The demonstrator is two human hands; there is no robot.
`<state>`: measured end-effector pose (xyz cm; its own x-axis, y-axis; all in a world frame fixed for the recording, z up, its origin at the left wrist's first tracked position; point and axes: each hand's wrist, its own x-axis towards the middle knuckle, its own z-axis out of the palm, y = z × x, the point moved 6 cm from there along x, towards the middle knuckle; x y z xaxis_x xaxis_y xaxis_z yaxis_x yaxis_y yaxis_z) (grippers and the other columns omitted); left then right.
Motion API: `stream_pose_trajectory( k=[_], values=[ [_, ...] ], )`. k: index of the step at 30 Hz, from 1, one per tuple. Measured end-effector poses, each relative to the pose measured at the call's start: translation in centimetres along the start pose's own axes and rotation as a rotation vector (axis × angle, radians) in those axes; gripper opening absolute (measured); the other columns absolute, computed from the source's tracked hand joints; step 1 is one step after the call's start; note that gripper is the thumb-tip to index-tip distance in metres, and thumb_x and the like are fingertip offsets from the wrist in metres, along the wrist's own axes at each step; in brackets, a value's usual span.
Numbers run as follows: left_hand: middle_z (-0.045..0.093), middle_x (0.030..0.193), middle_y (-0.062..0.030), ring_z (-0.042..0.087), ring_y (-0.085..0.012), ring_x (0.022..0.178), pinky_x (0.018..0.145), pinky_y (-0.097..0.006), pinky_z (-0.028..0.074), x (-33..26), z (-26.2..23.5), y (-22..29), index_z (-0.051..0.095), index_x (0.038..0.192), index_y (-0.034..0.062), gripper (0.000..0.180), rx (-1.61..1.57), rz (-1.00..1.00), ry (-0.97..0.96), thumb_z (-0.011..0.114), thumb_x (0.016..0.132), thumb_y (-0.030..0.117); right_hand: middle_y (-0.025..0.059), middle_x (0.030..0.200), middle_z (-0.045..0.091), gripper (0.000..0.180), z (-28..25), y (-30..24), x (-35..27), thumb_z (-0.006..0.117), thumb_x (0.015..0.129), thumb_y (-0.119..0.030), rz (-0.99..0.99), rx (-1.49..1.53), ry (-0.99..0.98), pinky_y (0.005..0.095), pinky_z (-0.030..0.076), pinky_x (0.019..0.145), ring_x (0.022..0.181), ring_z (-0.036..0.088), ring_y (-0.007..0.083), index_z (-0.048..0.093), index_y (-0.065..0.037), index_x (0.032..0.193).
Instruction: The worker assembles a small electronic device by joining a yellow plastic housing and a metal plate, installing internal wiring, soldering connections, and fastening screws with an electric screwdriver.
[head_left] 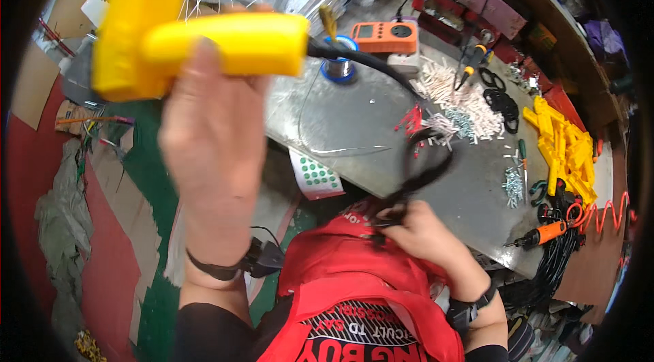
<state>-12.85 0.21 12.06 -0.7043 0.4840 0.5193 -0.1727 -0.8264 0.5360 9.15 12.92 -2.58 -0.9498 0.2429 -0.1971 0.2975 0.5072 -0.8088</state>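
Smooth matt yellow plastic on the tool (184,28), a black rubbery cable (415,178) trailing off it, and underneath a dull, scuffed grey metal surface (361,116); red glossy cloth vest (354,273) below.

The person wears a red vest (354,294) with lettering, black sleeves (204,331), and black wrist straps (214,270) on both arms.

Two hands are in view, the left hand (211,123) and the right hand (419,229), with one yellow tool (184,28) and one black cord (415,171). On the bench sit one orange meter (385,36), one solder spool (338,65), one sheet of green dot stickers (317,178) and one orange-handled screwdriver (541,234).
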Motion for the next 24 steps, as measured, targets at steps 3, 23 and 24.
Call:
stream_pose_trajectory(
  k=[3,23,24],
  values=[
    [0.059,0.123,-0.0099,0.053,-0.0263,0.122,0.106,-0.048,0.039,-4.6,-3.5,-5.0,0.054,0.122,0.0098,0.031,-0.041,-0.254,0.245,0.064,0.093,0.018,-0.0016,0.061,0.055,0.016,-4.5,0.1,-3.6,0.065,0.089,-0.016,0.345,0.353,0.123,0.0265,0.04,0.05,0.055,0.051,0.0083,0.067,-0.001,0.084],
    [0.057,0.126,-0.0137,0.055,-0.0232,0.118,0.102,-0.036,0.043,-17.6,-14.1,-9.1,0.049,0.128,-0.0028,0.055,0.656,-0.91,0.181,0.075,0.081,0.008,-0.0018,0.067,0.047,0.018,-9.0,-3.9,-8.2,0.062,0.081,0.003,0.235,-0.355,0.767,0.0224,0.033,0.054,0.061,0.041,0.0055,0.062,-0.001,0.098],
    [0.06,0.125,-0.0138,0.058,-0.0224,0.115,0.102,-0.035,0.043,-18.1,-13.5,-10.6,0.051,0.126,-0.0043,0.053,0.352,-0.935,0.24,0.076,0.079,0.006,0.0009,0.068,0.052,0.013,-6.8,-6.3,-5.4,0.065,0.079,0.003,-0.035,-0.429,0.68,0.0229,0.036,0.055,0.06,0.047,0.0087,0.064,-0.002,0.091]
  ],
)
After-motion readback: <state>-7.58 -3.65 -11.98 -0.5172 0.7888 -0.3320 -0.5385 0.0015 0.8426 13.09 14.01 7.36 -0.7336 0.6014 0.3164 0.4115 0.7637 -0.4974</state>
